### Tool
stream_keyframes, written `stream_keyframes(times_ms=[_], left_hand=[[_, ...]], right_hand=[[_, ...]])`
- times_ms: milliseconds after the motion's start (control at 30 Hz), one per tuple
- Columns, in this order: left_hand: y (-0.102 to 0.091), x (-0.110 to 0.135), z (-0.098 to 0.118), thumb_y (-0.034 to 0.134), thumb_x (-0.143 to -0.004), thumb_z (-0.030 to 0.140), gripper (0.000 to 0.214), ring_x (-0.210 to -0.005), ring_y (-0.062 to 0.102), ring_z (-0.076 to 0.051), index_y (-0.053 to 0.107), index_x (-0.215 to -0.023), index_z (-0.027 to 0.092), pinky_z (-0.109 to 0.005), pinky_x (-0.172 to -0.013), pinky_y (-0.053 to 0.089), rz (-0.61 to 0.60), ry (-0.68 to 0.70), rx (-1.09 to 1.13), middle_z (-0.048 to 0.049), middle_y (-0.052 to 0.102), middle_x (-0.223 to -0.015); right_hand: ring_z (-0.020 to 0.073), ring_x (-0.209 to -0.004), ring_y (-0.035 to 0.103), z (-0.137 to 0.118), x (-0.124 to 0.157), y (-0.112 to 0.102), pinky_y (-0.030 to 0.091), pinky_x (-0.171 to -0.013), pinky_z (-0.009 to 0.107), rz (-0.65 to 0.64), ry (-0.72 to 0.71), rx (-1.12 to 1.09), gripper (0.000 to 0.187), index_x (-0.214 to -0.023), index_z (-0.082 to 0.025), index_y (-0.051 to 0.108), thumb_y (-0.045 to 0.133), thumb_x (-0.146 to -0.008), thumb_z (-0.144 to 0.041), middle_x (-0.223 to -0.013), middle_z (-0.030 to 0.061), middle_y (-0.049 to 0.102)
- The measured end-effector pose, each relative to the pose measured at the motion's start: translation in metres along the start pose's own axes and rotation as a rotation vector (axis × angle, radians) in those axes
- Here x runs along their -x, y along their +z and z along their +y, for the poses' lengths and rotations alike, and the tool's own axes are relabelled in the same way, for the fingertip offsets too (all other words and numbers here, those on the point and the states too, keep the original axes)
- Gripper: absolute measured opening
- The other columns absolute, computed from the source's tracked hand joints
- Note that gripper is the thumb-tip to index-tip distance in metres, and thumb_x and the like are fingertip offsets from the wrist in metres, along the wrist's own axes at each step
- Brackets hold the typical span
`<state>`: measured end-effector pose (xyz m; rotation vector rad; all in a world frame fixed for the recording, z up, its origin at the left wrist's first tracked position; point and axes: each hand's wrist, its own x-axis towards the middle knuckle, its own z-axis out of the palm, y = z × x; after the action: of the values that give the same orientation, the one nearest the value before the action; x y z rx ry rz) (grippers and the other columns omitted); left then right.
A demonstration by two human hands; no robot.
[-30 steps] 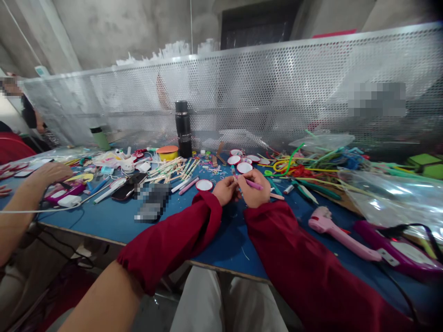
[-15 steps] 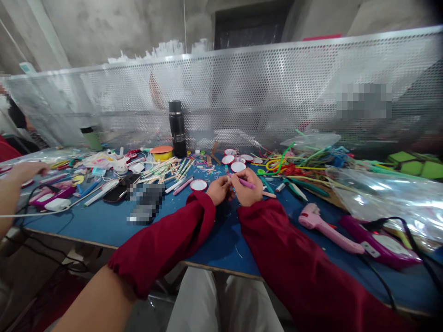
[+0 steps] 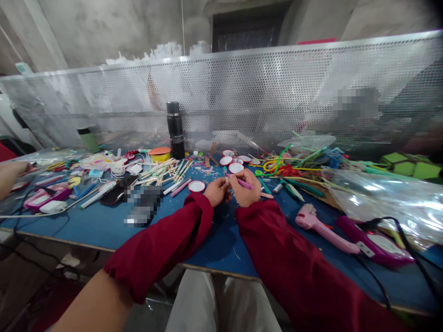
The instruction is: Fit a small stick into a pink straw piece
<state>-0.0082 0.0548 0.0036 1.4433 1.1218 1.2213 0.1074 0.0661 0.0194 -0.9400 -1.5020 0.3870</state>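
My right hand is closed round a purple pen-like tool, whose tip points left toward my other hand. My left hand is closed in a pinch right beside that tip; the small thing between its fingers is too hidden to name. Both hands meet just above the blue table. Close by on the left lies a round white lid with a red rim, next to a pink pen. Several similar red-rimmed lids sit just behind my hands.
A black bottle stands before the perforated metal screen. To the right lie a pink glue gun, a purple corded device and green-handled pliers. A phone lies left. Another person's hand is at far left.
The whole view has shifted slightly. My hands stay together with the purple tool at nearly the same spot. The other person's hand at far left has moved further left.
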Motion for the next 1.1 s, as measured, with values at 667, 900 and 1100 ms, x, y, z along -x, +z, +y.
stream_keyframes(times_ms=[667,900,1100], left_hand=[[-0.0040,-0.0018,-0.0024,0.049,-0.093,0.038,0.024,-0.040,0.048,-0.009,0.057,-0.087,0.017,-0.020,-0.044,0.036,0.016,0.005,-0.051,0.0031,0.056,-0.052],[-0.0030,-0.0029,-0.0054,0.046,-0.094,0.034,0.021,-0.040,0.049,-0.009,0.057,-0.088,0.017,-0.020,-0.044,0.037,0.000,0.008,-0.045,0.0033,0.055,-0.051],[-0.0050,-0.0037,-0.0067,0.048,-0.093,0.035,0.021,-0.040,0.048,-0.009,0.056,-0.085,0.017,-0.020,-0.044,0.036,0.018,0.017,-0.066,0.0031,0.056,-0.051]], right_hand=[[0.0150,-0.054,0.058,0.0006,-0.0004,-0.0003,0.046,-0.054,0.027,-0.025,0.019,0.001,0.017,-0.067,-0.024,0.054,0.062,-0.073,-0.037,-0.059,-0.0025,0.061],[0.0146,-0.056,0.059,0.0022,-0.0003,0.0010,0.047,-0.056,0.027,-0.024,0.020,-0.018,0.017,-0.072,-0.023,0.054,0.060,-0.076,-0.038,-0.062,-0.0021,0.063],[0.0145,-0.053,0.058,0.0012,-0.0006,0.0003,0.046,-0.055,0.027,-0.037,0.017,-0.009,0.016,-0.068,-0.023,0.054,0.061,-0.074,-0.037,-0.059,-0.0028,0.062]])
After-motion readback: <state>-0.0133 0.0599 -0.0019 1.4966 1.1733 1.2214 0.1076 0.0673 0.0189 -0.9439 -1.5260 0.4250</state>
